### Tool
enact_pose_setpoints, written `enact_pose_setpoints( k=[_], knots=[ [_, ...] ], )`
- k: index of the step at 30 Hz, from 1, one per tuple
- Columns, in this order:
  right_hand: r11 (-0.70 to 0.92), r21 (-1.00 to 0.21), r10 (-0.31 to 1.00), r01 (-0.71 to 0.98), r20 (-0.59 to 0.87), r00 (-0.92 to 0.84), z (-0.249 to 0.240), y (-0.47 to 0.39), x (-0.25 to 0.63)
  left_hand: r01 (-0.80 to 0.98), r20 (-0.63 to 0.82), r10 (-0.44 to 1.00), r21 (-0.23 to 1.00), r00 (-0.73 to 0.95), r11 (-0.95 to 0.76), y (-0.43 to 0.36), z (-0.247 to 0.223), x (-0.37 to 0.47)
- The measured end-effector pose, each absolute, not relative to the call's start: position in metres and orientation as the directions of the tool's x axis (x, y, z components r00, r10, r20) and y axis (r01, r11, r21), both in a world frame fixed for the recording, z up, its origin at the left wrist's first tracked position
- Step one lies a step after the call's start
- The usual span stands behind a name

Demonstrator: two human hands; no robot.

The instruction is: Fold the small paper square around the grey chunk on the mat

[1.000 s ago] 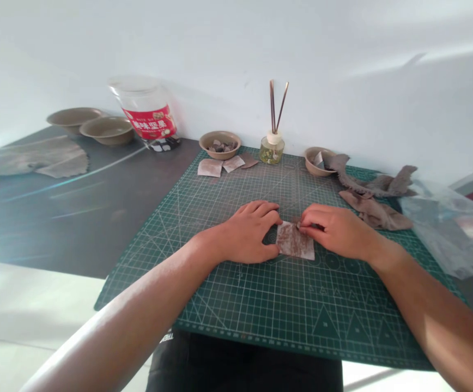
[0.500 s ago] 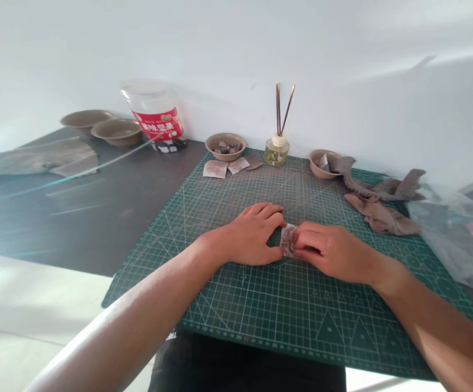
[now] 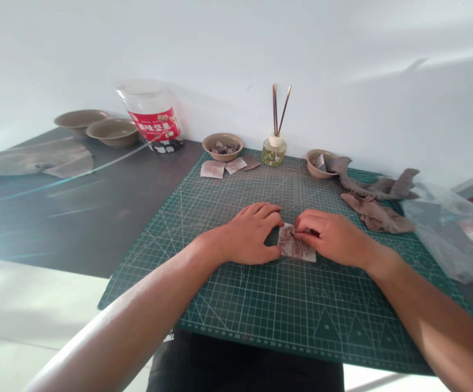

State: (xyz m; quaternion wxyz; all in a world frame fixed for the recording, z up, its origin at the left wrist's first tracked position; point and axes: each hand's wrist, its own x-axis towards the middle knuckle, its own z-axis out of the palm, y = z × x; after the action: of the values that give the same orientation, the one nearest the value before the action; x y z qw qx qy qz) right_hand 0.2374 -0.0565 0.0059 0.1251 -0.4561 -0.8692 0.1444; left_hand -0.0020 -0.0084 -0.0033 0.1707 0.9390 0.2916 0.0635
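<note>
A small whitish square (image 3: 299, 252), smeared with brown, lies flat on the green cutting mat (image 3: 253, 305); whether it is paper or thin cloth I cannot tell. My left hand (image 3: 250, 235) rests palm down beside it, fingers apart, with thumb and index fingertip touching its left edge. Over the square's upper part, my right hand (image 3: 330, 234) is closed in a pinch, fingertips on the surface. Anything small between those fingertips is hidden from me.
Behind are a bowl of brownish chunks (image 3: 223, 154), flat pieces (image 3: 212, 169), a reed diffuser (image 3: 274, 152) and another bowl (image 3: 317, 170). Grey-brown cloths (image 3: 379, 215) and a clear plastic bag (image 3: 449, 234) are right. At left stand a red-labelled tub (image 3: 155, 125) and two bowls (image 3: 114, 130).
My right hand has moved slightly up and away from the square's lower part, uncovering more of its brown-smeared surface. My left hand stays at the left edge. The view has shifted a little.
</note>
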Motion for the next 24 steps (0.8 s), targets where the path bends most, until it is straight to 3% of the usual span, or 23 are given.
enact_pose_setpoints(
  k=[24],
  knots=[
    [0.525, -0.359, 0.842, 0.772, 0.086, -0.532, 0.0074, -0.0575, 0.2469, 0.542, 0.006, 0.586, 0.370, 0.811, -0.754, -0.0101, -0.0009, -0.0004]
  ],
)
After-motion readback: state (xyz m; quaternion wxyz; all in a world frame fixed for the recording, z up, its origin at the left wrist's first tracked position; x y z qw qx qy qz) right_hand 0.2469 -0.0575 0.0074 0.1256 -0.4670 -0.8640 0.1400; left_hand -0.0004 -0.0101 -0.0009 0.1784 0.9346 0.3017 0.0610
